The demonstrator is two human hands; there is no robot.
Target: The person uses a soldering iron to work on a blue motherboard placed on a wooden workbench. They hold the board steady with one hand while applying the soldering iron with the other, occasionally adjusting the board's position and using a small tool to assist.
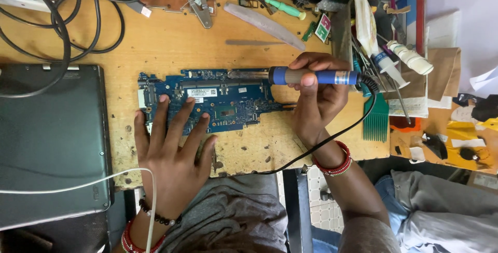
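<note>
— Blue circuit board (207, 100) flat on worn wooden bench (171, 45), just right of closed dark laptop (52, 139). Left hand (174, 152)?

— Spread open, fingers pressing down on board's near edge, gripping nothing.

— Right hand (316, 97)?

— Closed around blue-handled soldering iron (311, 76), held level, metal tip resting over board's upper right edge. Black cord (337, 136) trailing from handle toward bench's front edge.
</note>
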